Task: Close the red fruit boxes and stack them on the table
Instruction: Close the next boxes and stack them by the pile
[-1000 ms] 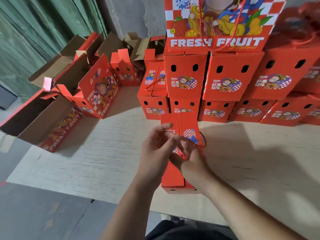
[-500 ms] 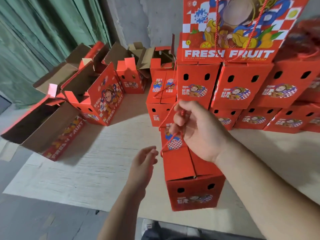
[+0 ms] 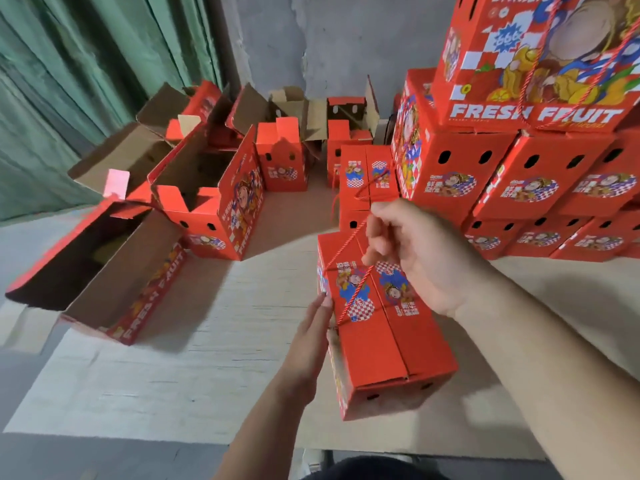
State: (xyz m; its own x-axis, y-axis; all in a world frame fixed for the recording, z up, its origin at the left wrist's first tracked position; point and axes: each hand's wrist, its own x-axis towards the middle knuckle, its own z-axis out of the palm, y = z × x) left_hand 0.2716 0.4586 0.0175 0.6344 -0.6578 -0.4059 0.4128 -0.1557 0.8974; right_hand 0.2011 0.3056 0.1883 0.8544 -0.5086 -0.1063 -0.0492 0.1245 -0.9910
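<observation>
Red cord [image 3: 346, 245] runs taut from the closed box [image 3: 388, 341] up into my right hand [image 3: 415, 251], whose fingers are curled round it. That box sits at the desk's [image 3: 207, 358] near edge, about 6 o'clock from the stack [image 3: 519, 188] of shut boxes at 1 o'clock. My left hand [image 3: 311, 337] lies flat against the box's left side, fingers straight (touching, not gripping). Open boxes [image 3: 207, 195] crowd the desk at 10 o'clock, flaps up.
</observation>
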